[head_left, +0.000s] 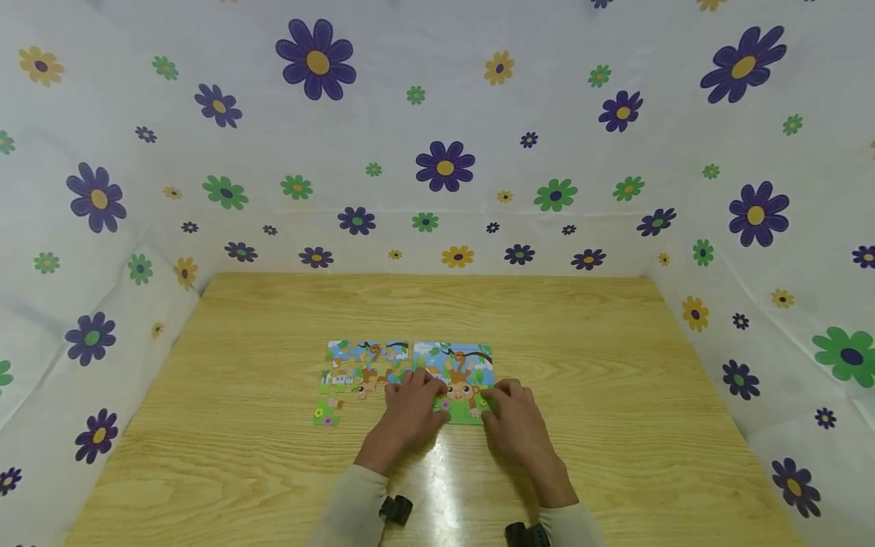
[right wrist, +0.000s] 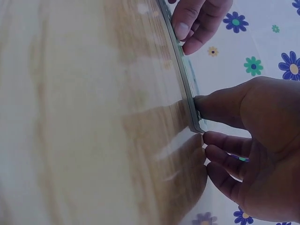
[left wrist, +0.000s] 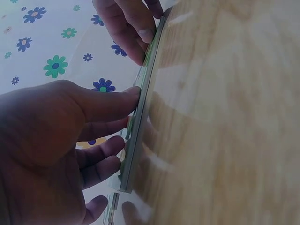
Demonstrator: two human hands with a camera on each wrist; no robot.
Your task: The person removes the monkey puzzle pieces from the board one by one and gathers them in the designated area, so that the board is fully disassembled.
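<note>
A monkey picture puzzle board [head_left: 472, 372] lies on the table between the two hands. My left hand [head_left: 412, 406] rests at its left side, its fingers bent over the picture and its thumb at the near edge. In the left wrist view, thumb and index finger are apart; whether a loose piece is under the fingers is hidden. At the board's near right corner is my right hand [head_left: 516, 422]. Its thumb [right wrist: 220, 105] touches the near edge, while its other fingers lie beside the corner. Left of the board, a partly joined jigsaw [head_left: 338, 376] shows the same scene.
The hands and board are on a light wooden table [head_left: 581, 327]. Flower-printed white cloth [head_left: 383, 91] hangs behind it and along both sides. A dark band with a small device [head_left: 396, 509] sits at the left wrist, and another device [head_left: 526, 534] at the right.
</note>
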